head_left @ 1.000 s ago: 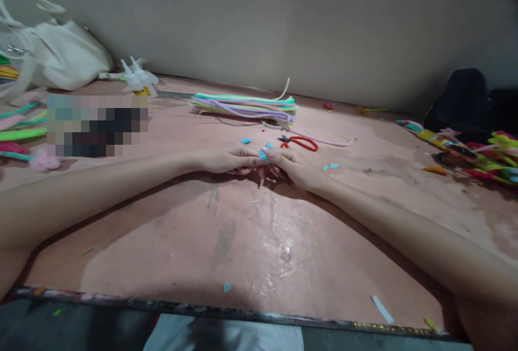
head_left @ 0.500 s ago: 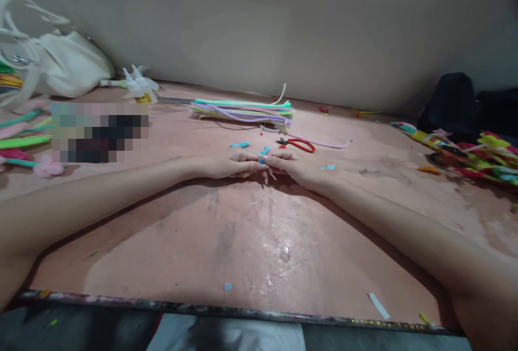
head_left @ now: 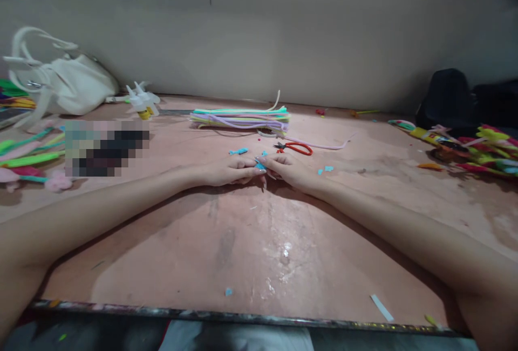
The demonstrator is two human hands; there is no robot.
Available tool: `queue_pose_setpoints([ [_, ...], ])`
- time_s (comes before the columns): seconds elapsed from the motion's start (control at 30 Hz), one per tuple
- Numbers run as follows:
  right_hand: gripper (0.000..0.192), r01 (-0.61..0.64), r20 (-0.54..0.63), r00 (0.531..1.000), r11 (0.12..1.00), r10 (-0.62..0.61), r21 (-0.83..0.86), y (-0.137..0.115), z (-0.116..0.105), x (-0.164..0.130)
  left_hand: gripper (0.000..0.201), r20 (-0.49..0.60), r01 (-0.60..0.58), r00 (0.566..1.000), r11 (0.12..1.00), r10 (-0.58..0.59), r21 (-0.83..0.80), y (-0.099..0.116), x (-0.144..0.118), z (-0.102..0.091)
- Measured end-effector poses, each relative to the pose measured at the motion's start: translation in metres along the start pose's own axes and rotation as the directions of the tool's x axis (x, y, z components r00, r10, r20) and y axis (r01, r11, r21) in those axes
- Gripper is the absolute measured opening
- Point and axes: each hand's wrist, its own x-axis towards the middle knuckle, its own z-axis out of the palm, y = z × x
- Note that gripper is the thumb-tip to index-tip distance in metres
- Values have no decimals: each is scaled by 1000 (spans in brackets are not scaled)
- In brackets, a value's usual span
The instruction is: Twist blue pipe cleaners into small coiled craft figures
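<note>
My left hand (head_left: 230,171) and my right hand (head_left: 289,170) meet over the middle of the table. Between their fingertips they pinch a small blue piece (head_left: 260,165), mostly covered by the fingers, its exact kind too small to tell. Just beyond my left hand lies another blue piece (head_left: 238,151). Red-handled pliers or cutters (head_left: 297,148) rest behind my right hand. Small blue scraps (head_left: 326,169) lie to the right of that hand.
Behind the hands lies a bundle of pastel pipe cleaners (head_left: 238,119). Glue bottles (head_left: 142,101) and a white handbag (head_left: 73,83) stand at the back left. Colourful fuzzy pieces (head_left: 485,151) are heaped at right, beside a dark bag (head_left: 447,102). A paper strip (head_left: 381,308) lies near the front edge.
The camera view has shifted slightly. Both hands keep pinching the blue piece, which now sits at a different angle and shows less above the fingers.
</note>
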Motion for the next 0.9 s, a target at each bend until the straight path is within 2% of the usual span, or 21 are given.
queue_pose_setpoints([
  [0.2, 48, -24, -124, 992, 999, 29, 42, 6, 1, 0, 70, -12, 9, 1000, 1000, -9, 25, 3, 2, 1],
  [0.3, 40, -13, -55, 998, 999, 10, -51, 2, -2, -3, 70, -9, 13, 1000, 997, -13, -73, 0, 2, 1],
  [0.4, 34, 29, 34, 999, 977, -22, -212, -8, -6, -5, 61, 40, 42, 999, 987, -36, -157, -2, 0, -1],
  [0.47, 32, 32, 61, 998, 968, -17, -248, -13, -7, -6, 55, 76, 70, 996, 979, -56, -192, -3, -1, -4],
  [0.67, 46, 43, 56, 998, 992, -36, -122, -6, 0, -9, 49, 121, 98, 990, 959, -68, -265, -2, -2, -5],
  [0.9, 54, 2, 140, 990, 999, 5, -48, -5, -1, -10, 59, 129, 60, 991, 984, -38, -167, 4, -1, 0],
])
